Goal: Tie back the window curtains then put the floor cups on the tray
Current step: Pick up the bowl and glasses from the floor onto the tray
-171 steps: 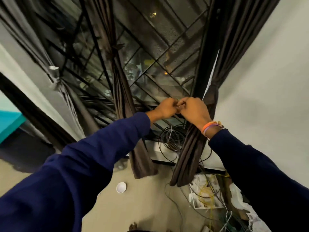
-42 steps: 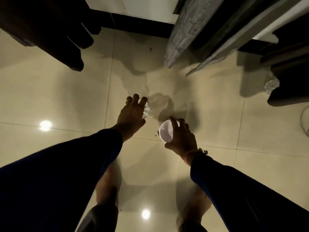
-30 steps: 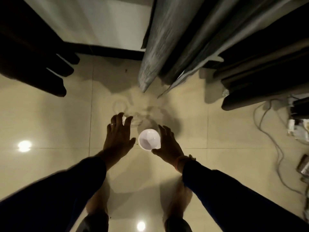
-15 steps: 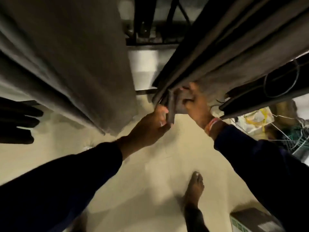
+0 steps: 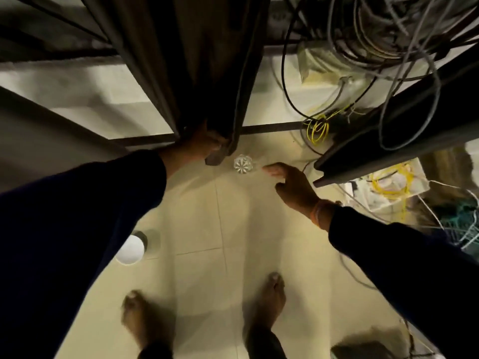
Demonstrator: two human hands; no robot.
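Note:
A dark curtain (image 5: 207, 73) hangs down the middle, its lower end just above the floor. My left hand (image 5: 199, 146) grips that lower end, its fingers partly hidden in the folds. A clear patterned glass cup (image 5: 242, 164) stands on the pale tiles right beside the curtain's end. My right hand (image 5: 290, 185) is stretched out with straight fingers, its tips a short way right of the glass and not touching it. A white cup (image 5: 129, 248) stands on the floor to the left, partly behind my left sleeve. No tray is in view.
A tangle of grey and black cables (image 5: 383, 35) hangs at the upper right, with yellow wires (image 5: 318, 128) and papers below. Another dark curtain (image 5: 388, 141) slants in from the right. My bare feet (image 5: 267, 299) stand on the tiled floor (image 5: 207, 281).
My right hand has let go of the curtain and dropped toward the clear glass. The left hand stays on the curtain. The view has tilted down to the floor.

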